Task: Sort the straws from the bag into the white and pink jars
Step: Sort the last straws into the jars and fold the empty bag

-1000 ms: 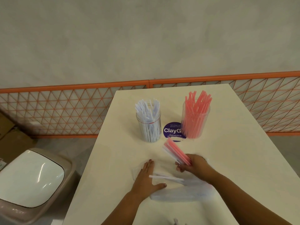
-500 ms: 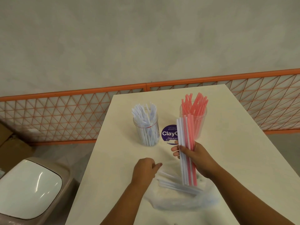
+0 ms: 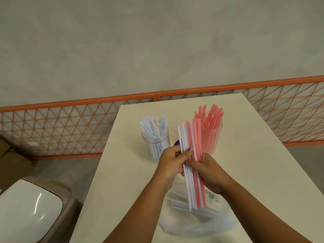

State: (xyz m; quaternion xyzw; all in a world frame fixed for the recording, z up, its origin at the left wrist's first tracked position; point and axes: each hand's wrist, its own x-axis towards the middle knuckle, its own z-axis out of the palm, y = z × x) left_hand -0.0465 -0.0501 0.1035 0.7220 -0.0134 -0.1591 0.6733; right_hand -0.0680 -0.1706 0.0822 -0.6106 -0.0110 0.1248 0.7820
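White and pink plastic straws [image 3: 192, 165], one upright bundle, are gripped by both the left hand [image 3: 172, 161] and right hand [image 3: 209, 172] (fingers curled round them), above the clear plastic bag [image 3: 196, 223], near the two far jars.

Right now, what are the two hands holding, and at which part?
Both hands grip one upright bundle of white and pink straws near its middle: the left hand on the white side, the right hand on the pink side.

Indoor room of undetermined type: plain grey wall [image 3: 157, 41] at 12 o'clock, orange lattice barrier [image 3: 61, 130], cream table [image 3: 122, 172], lidded bin [image 3: 29, 213] at 8 o'clock.
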